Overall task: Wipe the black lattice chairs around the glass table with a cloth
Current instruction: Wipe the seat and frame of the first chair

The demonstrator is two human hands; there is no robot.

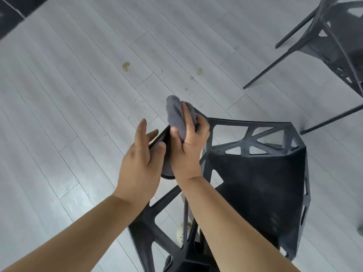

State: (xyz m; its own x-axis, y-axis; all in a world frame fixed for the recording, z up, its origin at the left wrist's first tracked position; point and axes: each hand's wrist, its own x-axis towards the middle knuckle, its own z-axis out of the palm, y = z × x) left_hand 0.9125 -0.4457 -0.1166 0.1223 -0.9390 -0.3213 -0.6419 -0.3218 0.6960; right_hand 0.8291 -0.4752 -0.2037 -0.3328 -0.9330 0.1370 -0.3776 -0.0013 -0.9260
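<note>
A black lattice chair (255,173) stands below me at centre right, its backrest corner pointing up toward the middle of the view. My right hand (188,142) grips a grey cloth (175,116) and presses it on that top corner of the backrest. My left hand (140,160) lies just to the left, thumb and fingers round the edge of the backrest's left bar. A second black lattice chair (337,46) stands at the top right, partly cut off by the frame.
Pale grey plank floor (78,95) fills the left and middle, with a few small yellowish stains (125,66) ahead. A dark edge (9,14) shows at the top left corner. A light shoe (182,231) shows through the chair's openings.
</note>
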